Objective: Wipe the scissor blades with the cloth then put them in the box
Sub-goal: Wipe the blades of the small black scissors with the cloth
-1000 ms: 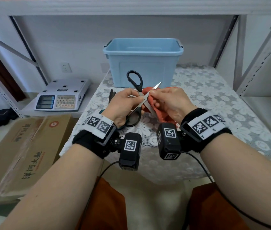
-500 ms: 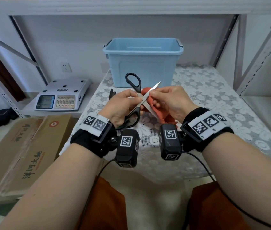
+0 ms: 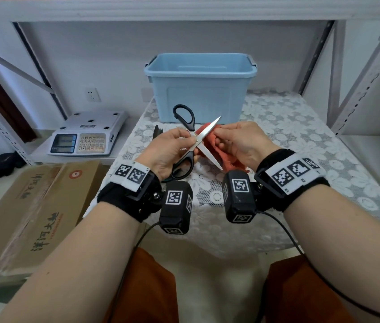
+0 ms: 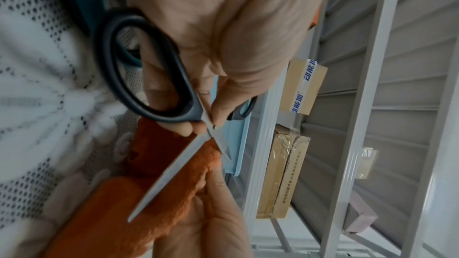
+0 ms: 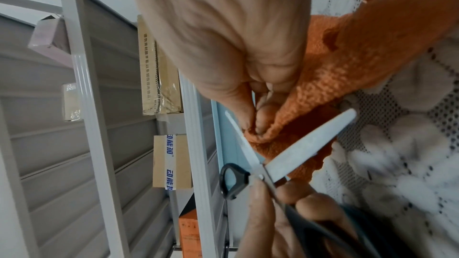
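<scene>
Here the left hand (image 3: 168, 150) pinches the scissors (image 3: 192, 145) near the pivot, thumb and fingers curled about the black handle; the blades stand wide apart, crossed in the air above the lace-covered surface (image 3: 300, 141); the right hand (image 3: 237, 142) pinches the orange cloth (image 3: 212, 145) round the upper blade, just beside the left hand; more of the cloth hangs below the palm, behind the lower blade; the blue box (image 3: 200, 87) stands behind both hands, well apart from the scissors.
</scene>
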